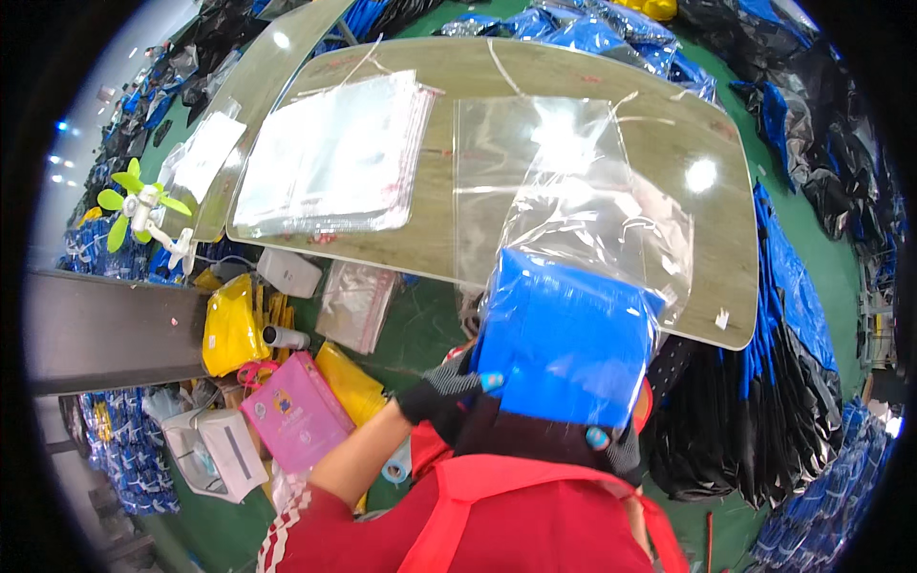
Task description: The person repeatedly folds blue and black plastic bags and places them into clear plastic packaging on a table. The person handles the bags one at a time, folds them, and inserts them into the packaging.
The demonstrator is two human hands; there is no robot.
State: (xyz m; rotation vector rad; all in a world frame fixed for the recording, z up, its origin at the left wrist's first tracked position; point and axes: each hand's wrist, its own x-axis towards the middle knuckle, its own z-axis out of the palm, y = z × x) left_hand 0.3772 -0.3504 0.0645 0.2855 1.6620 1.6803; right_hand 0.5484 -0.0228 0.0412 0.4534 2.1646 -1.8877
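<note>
Gripping blue folded item (pixel 568 334) in clear bag (pixel 592 215), both hands' fingers (pixel 489 382) closed; wooden table (pixel 669 143), green floor (pixel 420 320)

The folded bright blue fabric piece (pixel 564 339) looks smooth and matt, half inside a thin clear plastic bag (pixel 592 205) that's glossy and crinkly with glare. Both hands (pixel 449 396) wear dark knit gloves, cloth with a rough weave. The pale wood-grain tabletop (pixel 669 143) has a shiny finish, and the stack of clear plastic bags (pixel 330 158) looks slick.
</note>
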